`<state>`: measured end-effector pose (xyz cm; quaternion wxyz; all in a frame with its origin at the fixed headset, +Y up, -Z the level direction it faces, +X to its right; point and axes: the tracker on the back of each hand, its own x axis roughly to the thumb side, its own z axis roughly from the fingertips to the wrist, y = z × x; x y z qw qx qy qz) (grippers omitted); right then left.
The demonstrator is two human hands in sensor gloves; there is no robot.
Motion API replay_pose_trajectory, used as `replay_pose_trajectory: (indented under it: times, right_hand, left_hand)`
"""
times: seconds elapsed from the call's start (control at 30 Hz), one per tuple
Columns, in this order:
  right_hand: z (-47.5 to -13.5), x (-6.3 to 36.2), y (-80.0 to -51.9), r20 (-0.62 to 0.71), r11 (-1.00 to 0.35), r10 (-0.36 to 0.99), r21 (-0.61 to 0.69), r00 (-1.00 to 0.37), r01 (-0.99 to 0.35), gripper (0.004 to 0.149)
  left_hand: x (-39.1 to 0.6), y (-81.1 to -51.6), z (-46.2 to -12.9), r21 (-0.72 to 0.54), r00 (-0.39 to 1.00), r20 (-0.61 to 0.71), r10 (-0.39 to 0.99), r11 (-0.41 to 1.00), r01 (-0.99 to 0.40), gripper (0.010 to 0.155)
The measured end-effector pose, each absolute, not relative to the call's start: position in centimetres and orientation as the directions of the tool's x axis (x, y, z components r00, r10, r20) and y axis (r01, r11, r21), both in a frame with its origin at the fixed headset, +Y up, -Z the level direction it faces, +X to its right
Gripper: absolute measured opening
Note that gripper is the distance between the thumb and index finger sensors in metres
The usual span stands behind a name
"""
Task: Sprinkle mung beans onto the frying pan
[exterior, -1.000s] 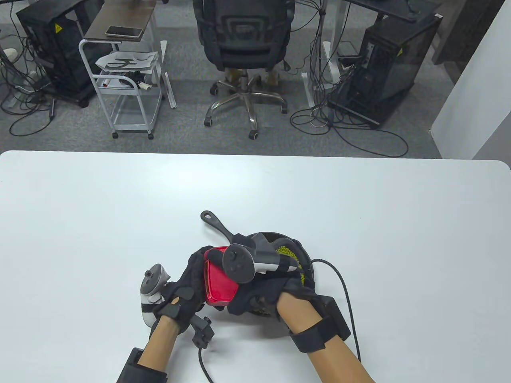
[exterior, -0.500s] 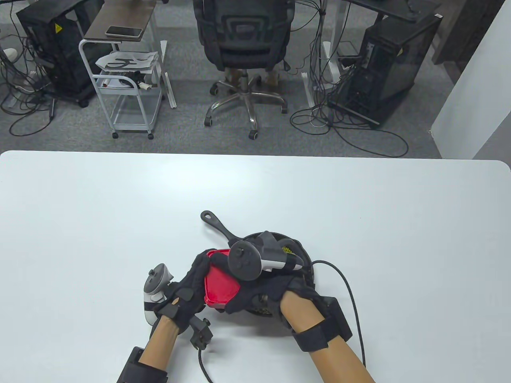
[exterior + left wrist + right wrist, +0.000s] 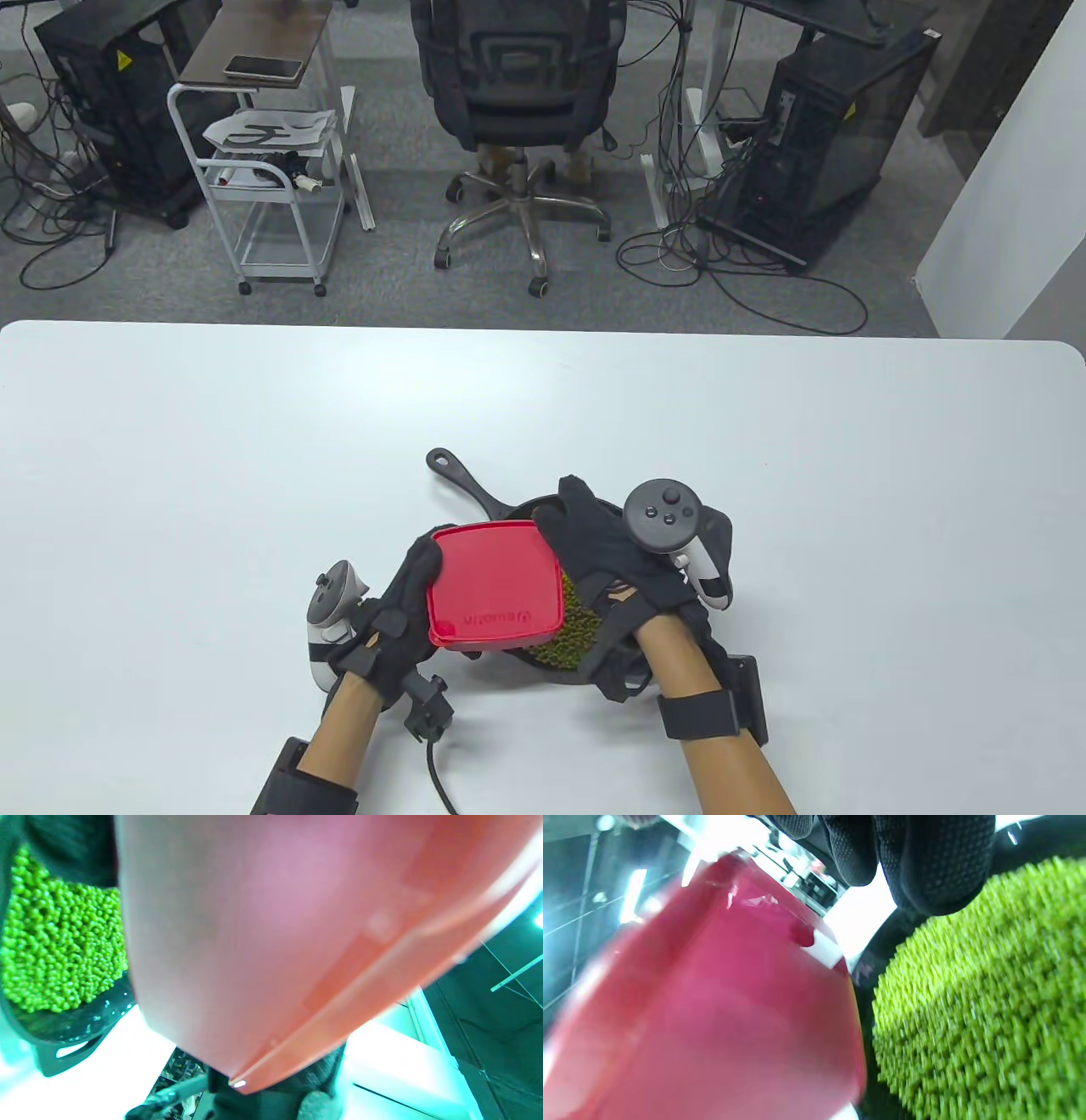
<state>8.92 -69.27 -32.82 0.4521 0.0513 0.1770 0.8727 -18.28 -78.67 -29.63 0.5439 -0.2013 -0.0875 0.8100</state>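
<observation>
The left hand [image 3: 386, 624] grips the left edge of the red plastic container [image 3: 496, 586], fingers wrapped over its rim, and holds it bottom-up above the near-left part of the frying pan [image 3: 517, 509]; embossed lettering on the container's base faces the table camera. The right hand [image 3: 615, 564] has changed most: half a second ago it lay across the container with its tracker pointing left over the red plastic, whereas now it has rolled over to the container's right side, its tracker upright, its fingers extended over the pan. Whether those fingers press the container's right edge or only lie beside it cannot be told from these views. The container has also gone from steeply tilted to fully inverted and nearly level. The mung beans [image 3: 570, 632] lie as a green heap inside the pan, visible in both wrist views and, from above, between the container and the right hand. As a judgement, the discharge appears complete or nearly so, and the task is close to its end; no beans are visible on the counter [image 3: 170, 475] outside the pan. Count: one container, one cast-iron pan with one long handle [image 3: 462, 480] pointing away and left, one bean heap, two gloved hands, two trackers.
</observation>
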Motion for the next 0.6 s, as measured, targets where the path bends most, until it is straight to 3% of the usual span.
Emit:
replay_pose_trajectory:
  times: [0.1, 0.2, 0.27, 0.6]
  right_hand:
    - [-32.4, 8.5, -71.0, -0.140, -0.430, 0.842, 0.409, -0.521, -0.805, 0.082]
    - [-31.9, 8.0, -72.0, -0.204, -0.276, 0.906, 0.378, -0.371, -0.883, 0.075]
    - [-31.9, 7.9, -72.6, -0.223, -0.240, 0.913, 0.381, -0.340, -0.893, 0.072]
    - [-30.9, 7.5, -73.6, -0.186, -0.273, 0.927, 0.262, -0.326, -0.926, 0.065]
  left_hand:
    - [-18.1, -78.5, -29.7, -0.373, -0.340, -0.223, 0.914, -0.402, -0.836, 0.080]
    - [-18.1, -78.6, -29.7, -0.348, -0.318, -0.228, 0.920, -0.382, -0.856, 0.078]
    - [-18.3, -78.7, -29.7, -0.323, -0.324, -0.230, 0.918, -0.386, -0.864, 0.076]
    - [-18.4, -78.8, -29.7, -0.288, -0.312, -0.240, 0.919, -0.374, -0.882, 0.070]
